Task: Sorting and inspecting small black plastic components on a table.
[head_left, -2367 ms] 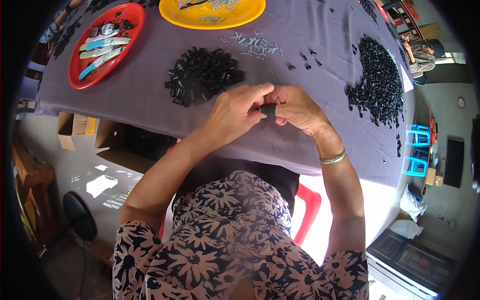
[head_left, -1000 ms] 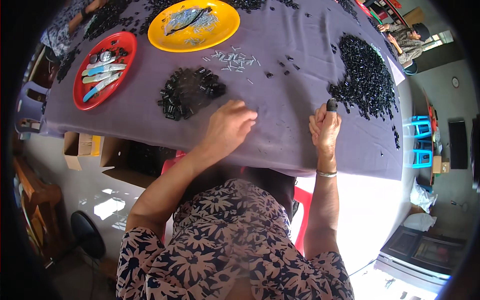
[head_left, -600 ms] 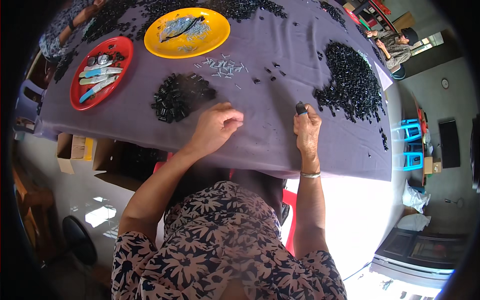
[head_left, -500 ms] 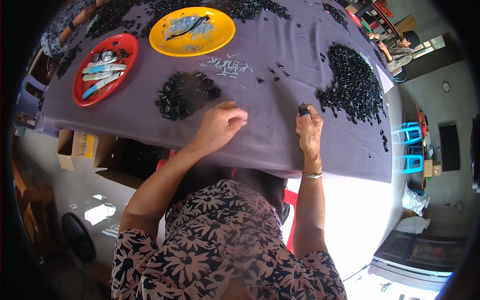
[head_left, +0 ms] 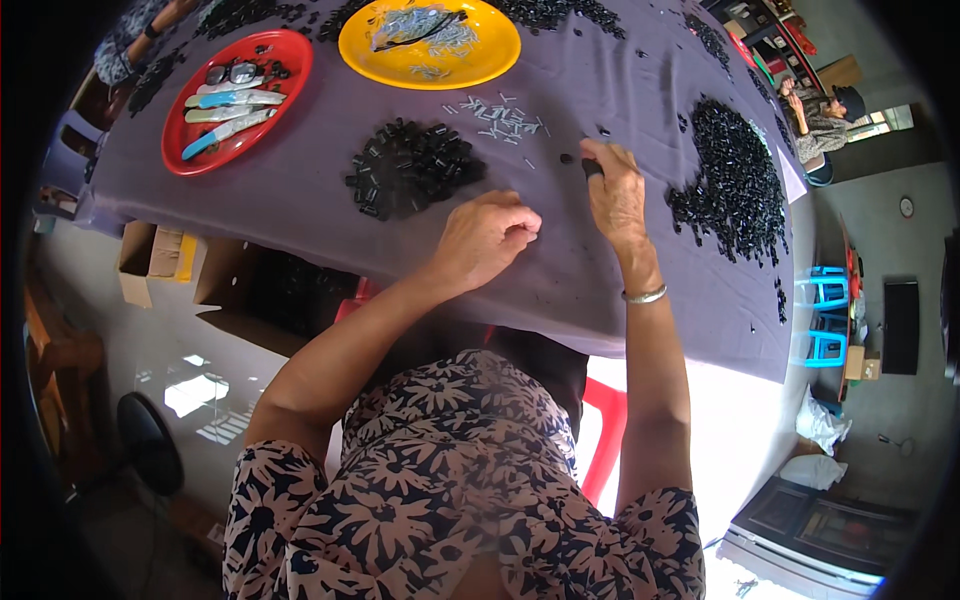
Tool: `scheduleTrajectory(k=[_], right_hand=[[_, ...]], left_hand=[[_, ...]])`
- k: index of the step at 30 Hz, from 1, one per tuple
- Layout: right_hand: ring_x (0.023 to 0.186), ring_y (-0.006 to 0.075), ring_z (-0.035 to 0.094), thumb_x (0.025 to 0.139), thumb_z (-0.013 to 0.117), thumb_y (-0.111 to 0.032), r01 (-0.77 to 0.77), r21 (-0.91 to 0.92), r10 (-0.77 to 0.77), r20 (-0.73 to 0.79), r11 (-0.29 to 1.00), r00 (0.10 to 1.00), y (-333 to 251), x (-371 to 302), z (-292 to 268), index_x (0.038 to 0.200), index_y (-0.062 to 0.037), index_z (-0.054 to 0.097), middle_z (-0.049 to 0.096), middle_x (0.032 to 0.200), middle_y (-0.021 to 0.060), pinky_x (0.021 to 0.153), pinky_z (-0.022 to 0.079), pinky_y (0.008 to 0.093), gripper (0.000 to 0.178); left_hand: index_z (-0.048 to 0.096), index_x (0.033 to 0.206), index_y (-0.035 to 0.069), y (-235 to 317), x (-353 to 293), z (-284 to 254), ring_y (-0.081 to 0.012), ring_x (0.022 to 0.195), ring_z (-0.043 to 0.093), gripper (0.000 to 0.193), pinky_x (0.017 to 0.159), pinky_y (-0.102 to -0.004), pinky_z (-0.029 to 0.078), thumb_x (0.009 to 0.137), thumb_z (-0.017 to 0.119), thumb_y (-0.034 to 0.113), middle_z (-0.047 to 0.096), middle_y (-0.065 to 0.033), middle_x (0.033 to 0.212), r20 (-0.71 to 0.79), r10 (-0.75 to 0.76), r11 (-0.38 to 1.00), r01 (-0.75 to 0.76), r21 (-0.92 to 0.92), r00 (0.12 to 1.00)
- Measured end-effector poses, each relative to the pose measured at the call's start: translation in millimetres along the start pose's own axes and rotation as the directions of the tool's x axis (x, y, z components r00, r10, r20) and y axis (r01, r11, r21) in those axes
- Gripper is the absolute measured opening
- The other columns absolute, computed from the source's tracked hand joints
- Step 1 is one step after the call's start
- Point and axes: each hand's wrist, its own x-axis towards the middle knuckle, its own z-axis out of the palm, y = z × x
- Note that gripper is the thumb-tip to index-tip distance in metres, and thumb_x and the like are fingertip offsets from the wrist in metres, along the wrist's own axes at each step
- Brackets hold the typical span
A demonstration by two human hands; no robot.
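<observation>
Fingers [head_left: 518,215] of the left hand [head_left: 482,240] curl inward, contents hidden; the right hand [head_left: 588,152] bends inward too, hold unclear, just beside loose black pieces [head_left: 566,158]. A careless leftward sweep could scatter the black pile [head_left: 410,170]; tablecloth [head_left: 700,310] stretches rightward, its near edge passing beneath the left forearm [head_left: 365,335]

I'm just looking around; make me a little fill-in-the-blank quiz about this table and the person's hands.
1. The plate holding flat tools with blue parts is coloured ____.
2. The plate bearing thin, pale pieces is coloured ____.
3. The heap of small parts just beyond the left hand is coloured ____.
4. The silver bracelet is on the person's ____ wrist.

Missing words: red; yellow; black; right.
</observation>
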Motion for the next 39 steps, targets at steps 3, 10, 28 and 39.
scheduleTrajectory(k=[3, 10, 28, 39], right_hand=[[0.096, 0.0313, 0.058, 0.072, 0.053, 0.009, 0.105, -0.185, -0.089, 0.09, 0.977, 0.992, 1, 10, 8, 0.103, -0.0063, 0.065, 0.064, 0.098, 0.0086, 0.083, 0.05, 0.0402, 0.037], [0.1, 0.0299, 0.057, 0.07, 0.057, 0.006, 0.153, -0.29, -0.097, 0.198, 0.945, 0.975, 0, -2, 14, 0.103, -0.0076, 0.065, 0.062, 0.1, 0.0068, 0.087, 0.048, 0.0393, 0.036], [0.085, 0.0366, 0.061, 0.072, 0.056, 0.005, 0.075, -0.303, -0.014, 0.199, 0.95, 0.98, 38, 13, -6, 0.096, -0.0027, 0.066, 0.062, 0.09, 0.0149, 0.076, 0.051, 0.0431, 0.027], [0.067, 0.003, 0.05, 0.079, 0.056, 0.001, -0.477, 0.455, 0.404, 0.253, 0.752, 0.879, -43, -31, -9, 0.086, 0.0, 0.068, 0.06, 0.073, -0.0045, 0.059, 0.041, 0.0205, 0.013]], left_hand=[[0.064, 0.083, 0.005, 0, 1, 0, -0.0229, 0.069, 0.057, 0.007, 0.061, -0.0344, 0.045, 0.077, 0.069, 0.007, 0.056, -0.0051, 0.074, -0.004, 0.012, 1.0, -0.012, 0.006, 1.0], [0.064, 0.082, 0.006, -3, -2, -1, -0.0236, 0.071, 0.057, 0.007, 0.063, -0.0356, 0.045, 0.077, 0.069, 0.008, 0.056, -0.0049, 0.074, -0.005, 0.02, 1.0, -0.02, 0.004, 1.0], [0.064, 0.083, 0.007, -4, -1, 0, -0.0241, 0.07, 0.057, 0.008, 0.062, -0.035, 0.045, 0.077, 0.069, 0.007, 0.055, -0.0051, 0.076, -0.013, 0.018, 1.0, -0.018, -0.005, 1.0], [0.067, 0.094, 0.004, 2, -1, -6, -0.0093, 0.069, 0.057, 0.017, 0.059, -0.0254, 0.044, 0.078, 0.073, 0.006, 0.066, -0.0024, 0.087, -0.087, -0.193, 0.925, 0.152, -0.349, 0.977]])
